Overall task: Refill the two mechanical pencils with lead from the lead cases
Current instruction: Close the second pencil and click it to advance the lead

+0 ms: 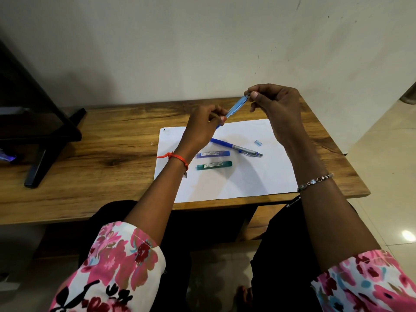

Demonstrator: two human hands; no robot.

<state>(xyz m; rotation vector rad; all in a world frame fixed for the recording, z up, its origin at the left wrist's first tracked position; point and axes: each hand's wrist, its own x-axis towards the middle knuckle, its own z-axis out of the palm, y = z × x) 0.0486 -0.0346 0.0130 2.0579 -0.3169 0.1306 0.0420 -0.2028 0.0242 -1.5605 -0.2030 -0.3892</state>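
Observation:
A translucent light-blue mechanical pencil (236, 107) is held tilted above the white paper (247, 176). My left hand (202, 129) grips its lower end and my right hand (274, 104) pinches its upper end. A second pencil (236, 147), dark blue with a silver front, lies on the paper. A small light-blue cap (258, 143) lies just right of it. Two lead cases rest side by side on the paper: a blue lead case (213, 154) and, nearer to me, a green lead case (214, 165).
The paper lies on a wooden table (101, 154) against a pale wall. A black stand (45, 131) occupies the table's left part. Tiled floor (382, 154) shows to the right. My knees are under the table's front edge.

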